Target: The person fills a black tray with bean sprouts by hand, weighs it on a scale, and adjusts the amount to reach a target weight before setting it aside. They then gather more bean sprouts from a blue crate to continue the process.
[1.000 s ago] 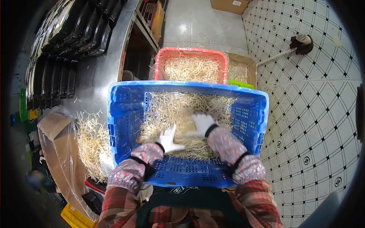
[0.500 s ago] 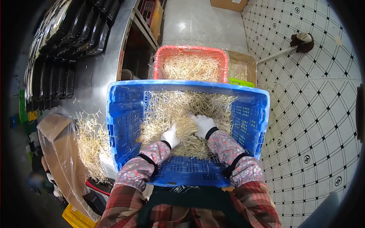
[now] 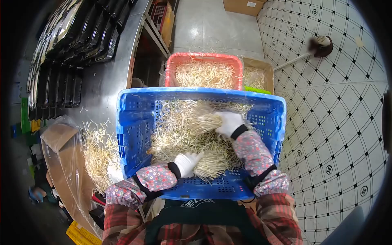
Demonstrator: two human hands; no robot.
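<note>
A large blue crate (image 3: 200, 94) with perforated sides holds a heap of pale, thin sprouts (image 3: 175, 126). My right hand (image 3: 230, 123), in a white glove, is closed round a bunch of sprouts (image 3: 206, 122) raised over the middle of the heap. Near the crate's front side, my left hand (image 3: 188, 163), also gloved in white, is closed on sprouts (image 3: 212, 163) that fan out to its right. The undersides of both hands are hidden.
Behind the crate stand a red basket (image 3: 239, 67) and a cardboard box (image 3: 268, 77), both holding sprouts. Black trays (image 3: 61, 85) are stacked on the metal table (image 3: 98, 77) at left, near more sprouts (image 3: 98, 159). A co-worker (image 3: 41, 194) shows at lower left.
My hands have moved apart: the right one back and to the right with a bunch lifted, the left one towards the crate's front. The heap has shifted between them.
</note>
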